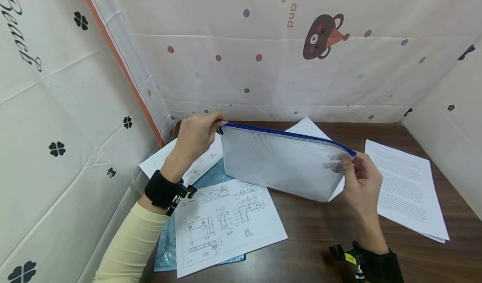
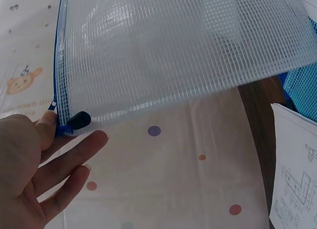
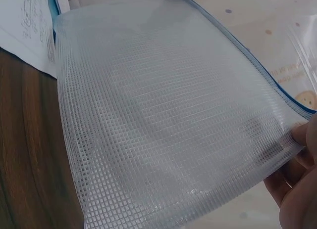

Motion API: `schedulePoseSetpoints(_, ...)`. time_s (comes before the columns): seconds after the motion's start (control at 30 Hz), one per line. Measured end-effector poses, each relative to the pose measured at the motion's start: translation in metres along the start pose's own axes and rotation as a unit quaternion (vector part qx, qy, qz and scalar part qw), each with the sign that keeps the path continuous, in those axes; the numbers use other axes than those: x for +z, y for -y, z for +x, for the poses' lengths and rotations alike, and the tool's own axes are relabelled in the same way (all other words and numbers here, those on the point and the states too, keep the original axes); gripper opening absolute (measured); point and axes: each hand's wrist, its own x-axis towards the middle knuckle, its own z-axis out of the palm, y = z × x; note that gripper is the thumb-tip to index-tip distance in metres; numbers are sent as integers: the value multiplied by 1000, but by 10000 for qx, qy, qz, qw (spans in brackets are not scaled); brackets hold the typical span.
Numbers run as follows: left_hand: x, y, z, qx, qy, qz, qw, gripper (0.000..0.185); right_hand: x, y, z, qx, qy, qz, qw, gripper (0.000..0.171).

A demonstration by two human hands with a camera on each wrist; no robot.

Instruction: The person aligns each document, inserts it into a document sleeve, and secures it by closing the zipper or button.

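A clear mesh zip pouch (image 1: 278,161) with a blue zip edge hangs above the table, held up by its two top corners. At the zip-pull end, my left hand (image 1: 199,134) pinches one corner; the dark pull tab shows beside the thumb in the left wrist view, with the other fingers loosely spread. The opposite corner is pinched between thumb and fingers of my right hand (image 1: 361,182). In the right wrist view the mesh pouch (image 3: 163,110) looks flat, and nothing can be made out inside it.
A sheet with technical drawings (image 1: 229,228) lies on a blue mesh pouch (image 1: 165,249) at the left. Another drawing sheet (image 1: 205,161) is behind it. Printed text pages (image 1: 406,191) lie at the right on the brown table (image 1: 301,241). A patterned cloth (image 1: 226,73) rises behind.
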Motion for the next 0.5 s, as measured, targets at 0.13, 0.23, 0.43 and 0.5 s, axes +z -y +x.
schedulePoseSetpoints(0.13,1,2,-1,-73,-57,11,10000,14,-3,-4,1,-22,-124,202,9997,20)
schedulePoseSetpoints(0.23,0,2,0,-52,-104,28,9999,16,-4,-4,2,-13,-136,313,9994,19)
schedulePoseSetpoints(0.43,-1,5,0,-142,-329,151,9992,17,-10,-4,3,128,-200,122,9996,22)
schedulePoseSetpoints(0.5,-2,6,-2,-204,-339,125,9991,16,-12,-3,3,152,-247,46,9996,22)
